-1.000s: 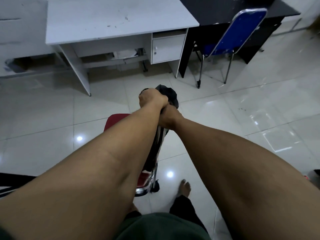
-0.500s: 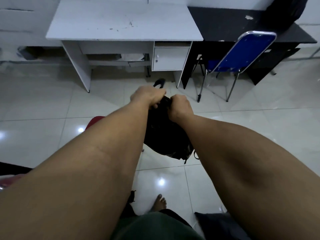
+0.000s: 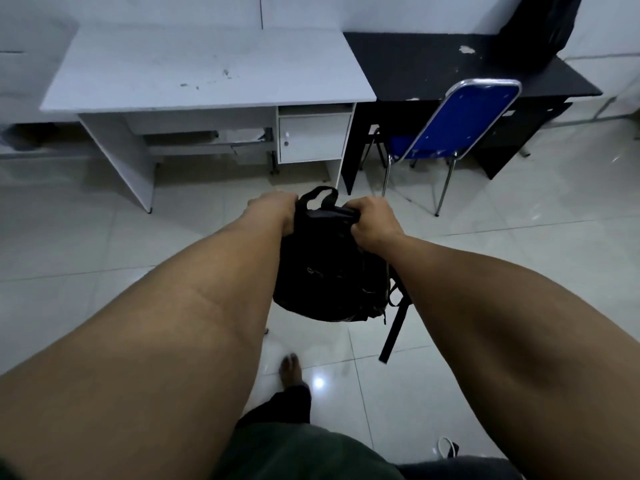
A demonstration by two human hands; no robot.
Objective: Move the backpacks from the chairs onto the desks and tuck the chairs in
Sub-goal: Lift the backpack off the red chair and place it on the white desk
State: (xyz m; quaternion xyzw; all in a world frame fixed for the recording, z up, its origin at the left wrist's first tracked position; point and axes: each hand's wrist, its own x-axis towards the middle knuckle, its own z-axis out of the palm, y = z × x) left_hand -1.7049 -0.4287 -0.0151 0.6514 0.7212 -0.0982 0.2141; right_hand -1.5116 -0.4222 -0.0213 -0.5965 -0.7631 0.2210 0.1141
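Hands, left hand (image 3: 277,209) and right hand (image 3: 372,221), grip black backpack (image 3: 329,275) by its top; white desk (image 3: 207,71) at eleven o'clock, blue chair (image 3: 464,119) at one

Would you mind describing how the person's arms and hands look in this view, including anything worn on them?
Both forearms are bare: no sleeves reach into view, and I see no watch, bracelet or glove. The left hand and the right hand are bare too; no rings show, though the fingers are mostly hidden. Lower down, dark green clothing covers the body, with dark trousers above a bare foot.
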